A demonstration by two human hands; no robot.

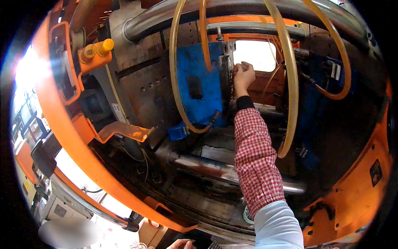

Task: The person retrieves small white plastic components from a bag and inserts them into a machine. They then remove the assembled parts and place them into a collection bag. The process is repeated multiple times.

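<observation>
My right hand (244, 76) reaches deep into a moulding machine, its fingers curled together beside the inner face of a blue mould half (199, 83). Whatever the fingers may hold is hidden or too small to make out. A dark cuff and a red-and-white checked sleeve cover (257, 157) that forearm. Low at the picture's bottom edge, only part of my left hand (181, 244) shows, its fingers bent in; I cannot make out anything in them. Dark, worn metal (226, 76) forms the mould's inner side right next to my right hand.
Yellowish hoses (291, 83) loop down on both sides of my right arm. Steel tie bars (207, 164) cross below and above it. A second blue mould half (319, 99) stands to the right. An orange frame (78, 157) curves along the left, with an orange bracket (120, 129) jutting inward.
</observation>
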